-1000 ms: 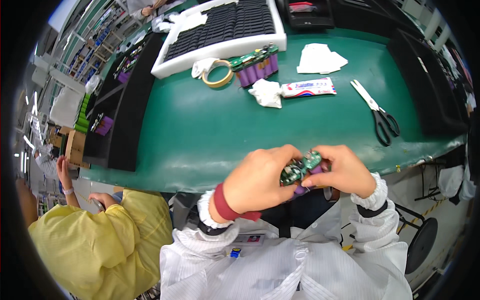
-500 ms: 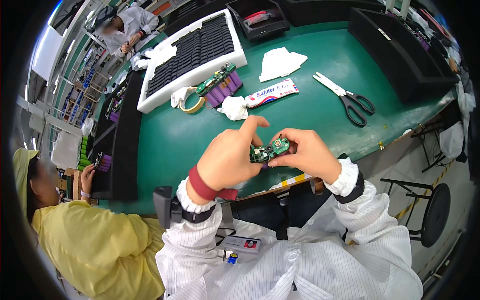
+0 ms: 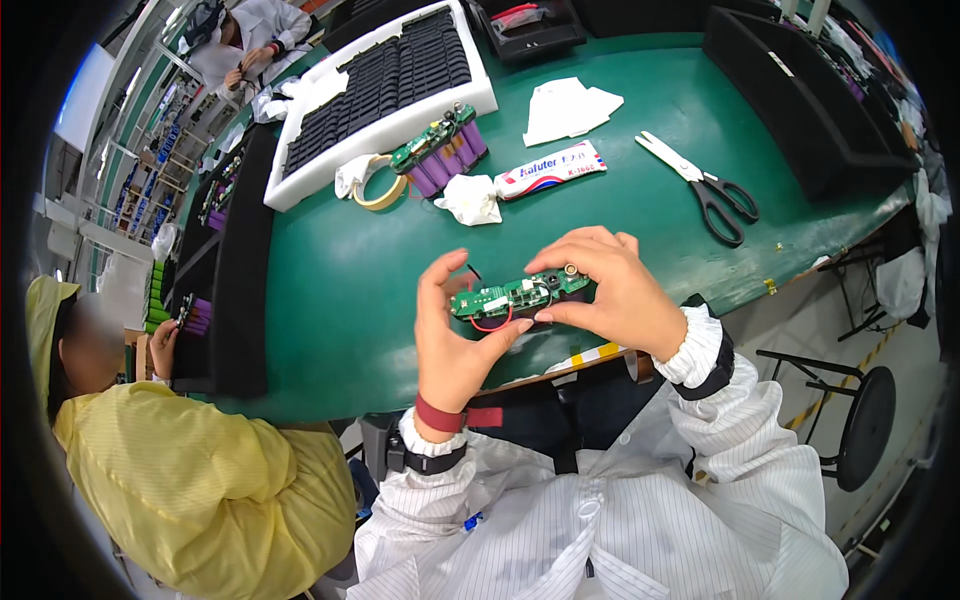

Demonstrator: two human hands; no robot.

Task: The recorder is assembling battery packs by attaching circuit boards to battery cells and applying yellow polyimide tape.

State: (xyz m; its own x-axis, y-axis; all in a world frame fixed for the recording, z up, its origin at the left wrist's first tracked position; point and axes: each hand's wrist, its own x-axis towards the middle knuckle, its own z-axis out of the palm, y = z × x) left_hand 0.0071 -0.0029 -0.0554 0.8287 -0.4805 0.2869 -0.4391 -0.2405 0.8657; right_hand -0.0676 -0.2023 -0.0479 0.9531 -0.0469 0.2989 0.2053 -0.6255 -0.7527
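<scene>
Grips a populated green circuit board (image 3: 515, 296) in the right hand (image 3: 628, 300), in a firm-looking pinch at the right end: thumb on the near long edge, fingers on the far one. Carries it apparently raised over the near part of the green tabletop (image 3: 350, 300). Spreads the left hand (image 3: 448, 345) around the left end, thumb and fingers wide apart, thumb tip at the near edge; cannot confirm contact. Shows a red wire (image 3: 487, 327) bowed out beside the left thumb and a dark wire (image 3: 475, 272) sticking up near the left fingertips.

Includes, farther out, a purple cell pack (image 3: 445, 165), masking-tape roll (image 3: 383, 195), crumpled white tissue (image 3: 470, 200), white squeeze tube (image 3: 550, 170) and, to the right, black-handled scissors (image 3: 700, 185).

Could snag or strain the red wire if pressed by the left thumb. Could tilt or drop the board if dependent on the one-ended right pinch alone.

Differs from half a second ago in the left hand, now opened off the board, exposing its left part and the red wire. Reveals no evident rearrangement among tabletop items.
</scene>
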